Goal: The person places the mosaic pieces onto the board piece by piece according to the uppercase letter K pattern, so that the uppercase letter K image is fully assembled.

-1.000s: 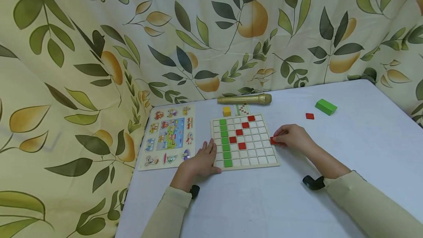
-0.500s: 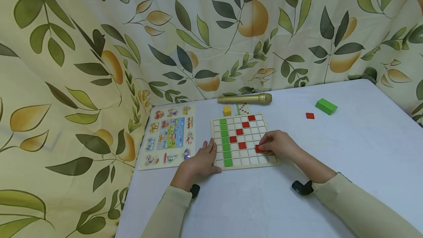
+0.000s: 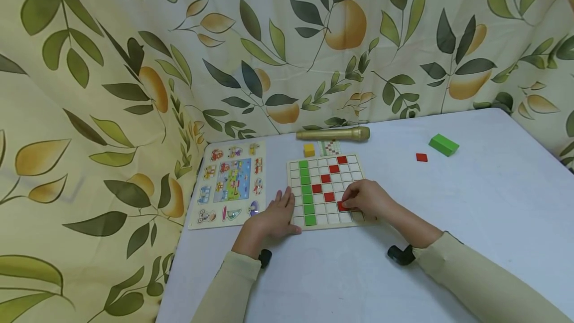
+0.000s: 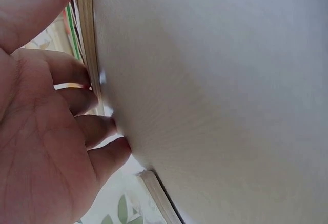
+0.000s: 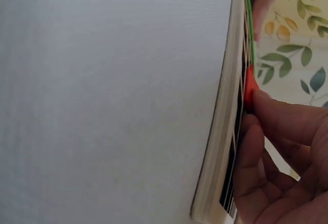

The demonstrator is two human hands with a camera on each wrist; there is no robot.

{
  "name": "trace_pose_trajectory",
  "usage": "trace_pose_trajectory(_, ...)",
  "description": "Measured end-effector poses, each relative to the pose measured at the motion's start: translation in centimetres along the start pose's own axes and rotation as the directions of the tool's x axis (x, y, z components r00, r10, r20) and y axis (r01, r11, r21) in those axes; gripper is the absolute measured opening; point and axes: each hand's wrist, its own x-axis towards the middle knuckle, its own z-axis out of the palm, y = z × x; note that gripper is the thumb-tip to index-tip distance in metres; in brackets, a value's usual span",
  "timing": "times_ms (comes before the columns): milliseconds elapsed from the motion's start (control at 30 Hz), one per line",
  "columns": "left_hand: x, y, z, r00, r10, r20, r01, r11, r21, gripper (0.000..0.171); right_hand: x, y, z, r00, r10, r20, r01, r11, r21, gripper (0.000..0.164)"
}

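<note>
A wooden grid board [image 3: 333, 218] lies on the white table. Green square tiles [image 3: 307, 189] fill one column of it, and several red tiles [image 3: 325, 178] form a diagonal that turns at the lower left. My left hand [image 3: 275, 219] rests at the board's left edge, fingers extended; in the left wrist view its fingertips [image 4: 120, 149] touch down beside the board's side. Over the lower right squares, my right hand [image 3: 369, 199] pinches a red square tile [image 3: 341, 206]. The right wrist view has that tile [image 5: 250, 88] at the board surface under the thumb, partly hidden.
Left of the grid lies a picture puzzle board [image 3: 232, 181]. Behind it are a yellow cube [image 3: 309, 150], a patterned card [image 3: 330, 147] and a gold microphone [image 3: 333, 134]. Farther right sit a loose red tile [image 3: 421, 157] and a green block [image 3: 444, 144].
My right hand has carried the red tile leftward from beyond the board's right edge onto the lower right part of the grid. My left hand has stayed in place.
</note>
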Motion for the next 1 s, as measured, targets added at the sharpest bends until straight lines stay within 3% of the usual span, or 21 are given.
trace_pose_trajectory(433,0.2,0.0,0.1,1.000,-0.015,0.002,0.015,1.000,-0.005,0.099,0.0,0.1,0.2,0.999,-0.034,-0.003,0.034,0.999,-0.027,0.006)
trace_pose_trajectory(600,0.1,0.0,0.1,1.000,-0.013,0.003,0.013,1.000,-0.002,0.099,0.0,0.3,-0.1,1.000,0.000,0.005,0.000,1.000,0.008,0.007)
trace_pose_trajectory(1000,0.1,-0.1,0.2,1.000,0.001,-0.003,-0.001,1.000,0.001,0.098,0.1,3.3,-5.0,0.992,0.075,-0.100,-0.074,0.997,0.007,0.020)
